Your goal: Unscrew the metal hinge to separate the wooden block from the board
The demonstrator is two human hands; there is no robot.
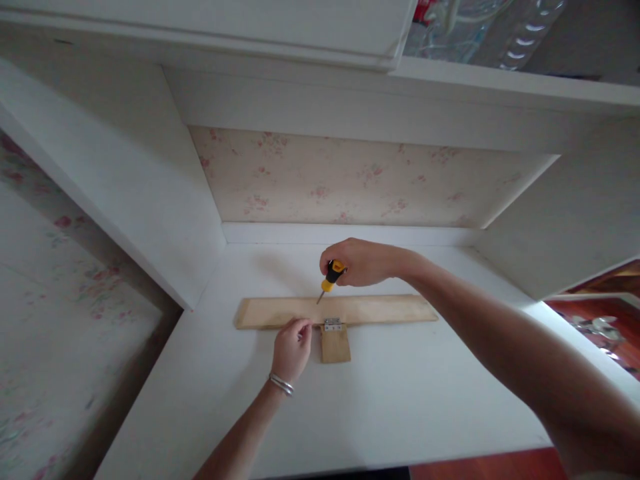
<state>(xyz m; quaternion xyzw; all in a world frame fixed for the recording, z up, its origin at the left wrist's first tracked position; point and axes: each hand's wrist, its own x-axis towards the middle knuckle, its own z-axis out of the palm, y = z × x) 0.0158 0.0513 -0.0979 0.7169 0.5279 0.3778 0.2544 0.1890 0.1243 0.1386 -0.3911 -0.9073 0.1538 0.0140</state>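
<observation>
My right hand [363, 261] is wrapped round the handle of a yellow and black screwdriver [327, 285]. Its shaft slants down to the left, and the tip appears above or at a long pale wooden board [390, 309]; contact is unclear. A small metal hinge [333, 325] lies across the board's near edge and a short wooden block [336, 347], joining the two at a right angle. Just left of the hinge, my left hand [291, 347] has its fingers pinched together at the board's near edge. Whatever sits between those fingertips is too small to make out.
Beneath the wood is a white tabletop [415, 393], with white side panels [115, 167] left and right. Overhead, a shelf [500, 83] holds clear plastic bottles [533, 33]. Flowered wallpaper [345, 177] covers the back wall. Red flooring [490, 467] shows past the near edge.
</observation>
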